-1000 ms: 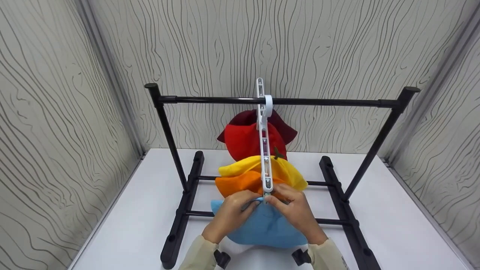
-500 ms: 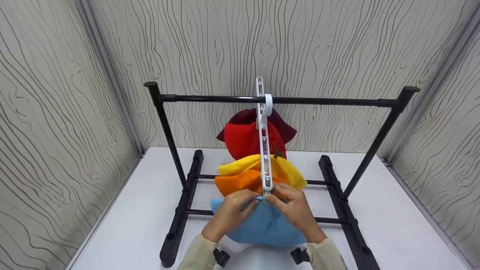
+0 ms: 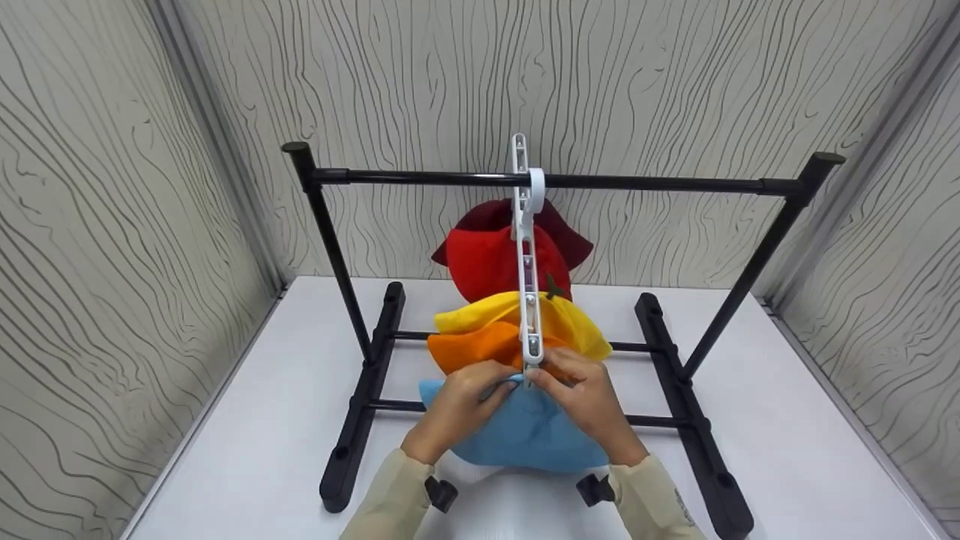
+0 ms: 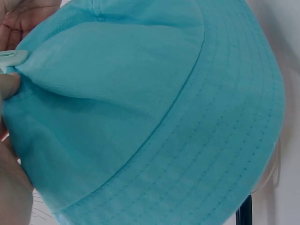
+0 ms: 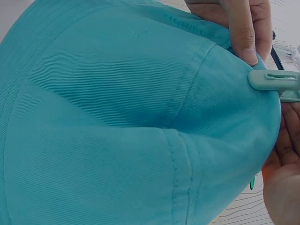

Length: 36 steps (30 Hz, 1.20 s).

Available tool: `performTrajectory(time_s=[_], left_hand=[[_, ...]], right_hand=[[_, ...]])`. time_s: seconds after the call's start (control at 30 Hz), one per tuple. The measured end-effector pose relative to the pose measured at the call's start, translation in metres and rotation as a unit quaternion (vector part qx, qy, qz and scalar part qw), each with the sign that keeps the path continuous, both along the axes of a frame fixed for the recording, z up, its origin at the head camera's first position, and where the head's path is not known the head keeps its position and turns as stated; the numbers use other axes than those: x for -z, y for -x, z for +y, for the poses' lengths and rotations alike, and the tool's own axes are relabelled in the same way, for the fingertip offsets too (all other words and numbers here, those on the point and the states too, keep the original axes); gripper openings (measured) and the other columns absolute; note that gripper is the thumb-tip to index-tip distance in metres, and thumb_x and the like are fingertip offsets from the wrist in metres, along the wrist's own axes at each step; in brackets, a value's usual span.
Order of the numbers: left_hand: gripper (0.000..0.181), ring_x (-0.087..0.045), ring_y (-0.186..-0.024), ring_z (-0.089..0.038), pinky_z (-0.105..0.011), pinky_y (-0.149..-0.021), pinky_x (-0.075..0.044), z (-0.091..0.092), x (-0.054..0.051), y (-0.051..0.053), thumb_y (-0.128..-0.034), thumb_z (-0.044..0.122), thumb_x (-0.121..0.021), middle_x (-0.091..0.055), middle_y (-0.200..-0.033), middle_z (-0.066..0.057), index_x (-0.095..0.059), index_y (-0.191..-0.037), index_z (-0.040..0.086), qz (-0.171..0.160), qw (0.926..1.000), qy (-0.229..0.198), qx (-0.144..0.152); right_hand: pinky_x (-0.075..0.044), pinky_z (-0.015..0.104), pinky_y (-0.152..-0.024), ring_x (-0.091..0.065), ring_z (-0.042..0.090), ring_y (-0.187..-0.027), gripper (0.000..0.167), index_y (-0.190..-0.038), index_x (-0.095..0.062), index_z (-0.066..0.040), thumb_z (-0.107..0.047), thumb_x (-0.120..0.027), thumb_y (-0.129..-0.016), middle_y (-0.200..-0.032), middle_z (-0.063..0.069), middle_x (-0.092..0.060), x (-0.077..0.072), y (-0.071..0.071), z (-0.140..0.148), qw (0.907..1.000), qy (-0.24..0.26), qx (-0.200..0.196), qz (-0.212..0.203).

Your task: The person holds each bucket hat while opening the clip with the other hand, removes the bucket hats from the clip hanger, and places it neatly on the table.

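A light-blue bucket hat (image 3: pixel 532 435) hangs at the front end of a white multi-clip hanger (image 3: pixel 529 285). My left hand (image 3: pixel 466 401) pinches the hat's crown; its thumb presses the fabric in the right wrist view. A pale green clip (image 5: pixel 272 80) sits over the crown's edge, close to that thumb. My right hand (image 3: pixel 589 394) is at the clip, thumb and fingers on its sides below the hanger's end. Its palm shows in both wrist views, but its fingertips are partly hidden. Behind hang orange (image 3: pixel 472 346), yellow (image 3: pixel 581 326), red (image 3: pixel 480 262) and maroon (image 3: pixel 574 240) hats.
The hanger's hook (image 3: pixel 537 187) goes over the top bar (image 3: pixel 660 182) of a black rack. Rack feet (image 3: pixel 349 442) stand to either side on the white table (image 3: pixel 240 420). Patterned panels (image 3: pixel 420 90) enclose the back and sides.
The rack, hats and hands sit slightly higher in the head view, as the camera has tilted down. Both hands keep their places at the blue hat's crown and clip.
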<state>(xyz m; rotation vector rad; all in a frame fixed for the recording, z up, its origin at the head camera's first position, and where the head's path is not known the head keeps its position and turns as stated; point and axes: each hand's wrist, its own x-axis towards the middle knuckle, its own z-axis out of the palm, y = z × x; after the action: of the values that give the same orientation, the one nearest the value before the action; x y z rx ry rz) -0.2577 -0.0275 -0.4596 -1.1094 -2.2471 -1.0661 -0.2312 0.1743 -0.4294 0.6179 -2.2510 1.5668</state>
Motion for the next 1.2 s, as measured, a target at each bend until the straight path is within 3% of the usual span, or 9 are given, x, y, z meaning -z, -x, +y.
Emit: performTrajectory(time_s=[0.3,0.57,0.87,1.2], left_hand=[[0.023,-0.066,-0.097,-0.009,-0.021,-0.092,-0.051,-0.0011,-0.0018,0.0026,-0.0935,0.022,-0.061,-0.071,-0.104,0.004,-0.069,-0.114,0.013,-0.002,1.0,0.008,0.001],[0.024,-0.066,-0.097,-0.009,-0.021,-0.092,-0.051,-0.0012,-0.0014,0.0021,-0.0937,0.023,-0.061,-0.072,-0.104,0.003,-0.069,-0.114,0.013,-0.003,1.0,0.006,0.002],[0.023,-0.066,-0.098,-0.009,-0.022,-0.093,-0.052,-0.0028,-0.0004,0.0016,-0.0943,0.023,-0.06,-0.072,-0.104,0.003,-0.069,-0.113,0.013,-0.011,0.9999,0.005,0.008],[0.022,-0.066,-0.094,-0.009,-0.023,-0.09,-0.053,-0.0064,0.0001,0.0021,-0.0936,0.021,-0.062,-0.072,-0.102,0.003,-0.069,-0.113,0.013,-0.003,0.9999,0.007,0.012]], right_hand=[[-0.053,0.027,-0.09,-0.064,0.005,-0.102,0.038,-0.124,-0.063,-0.003,-0.011,-0.069,-0.087,-0.117,0.006,-0.069,-0.0014,0.0013,-0.0009,0.9999,0.01,0.003,-0.012],[-0.053,0.021,-0.087,-0.064,0.005,-0.099,0.038,-0.123,-0.063,-0.001,-0.007,-0.069,-0.086,-0.114,0.008,-0.07,-0.0011,0.0007,-0.0009,0.9999,0.014,-0.003,0.005],[-0.054,0.023,-0.087,-0.064,0.006,-0.099,0.038,-0.123,-0.063,-0.003,-0.01,-0.07,-0.087,-0.116,0.007,-0.069,-0.0009,-0.0006,-0.0003,0.9998,0.013,-0.003,-0.016],[-0.053,0.019,-0.086,-0.065,0.005,-0.099,0.036,-0.121,-0.065,-0.002,-0.007,-0.07,-0.085,-0.114,0.009,-0.07,-0.0002,0.0005,-0.0014,0.9995,0.024,-0.013,0.014]])
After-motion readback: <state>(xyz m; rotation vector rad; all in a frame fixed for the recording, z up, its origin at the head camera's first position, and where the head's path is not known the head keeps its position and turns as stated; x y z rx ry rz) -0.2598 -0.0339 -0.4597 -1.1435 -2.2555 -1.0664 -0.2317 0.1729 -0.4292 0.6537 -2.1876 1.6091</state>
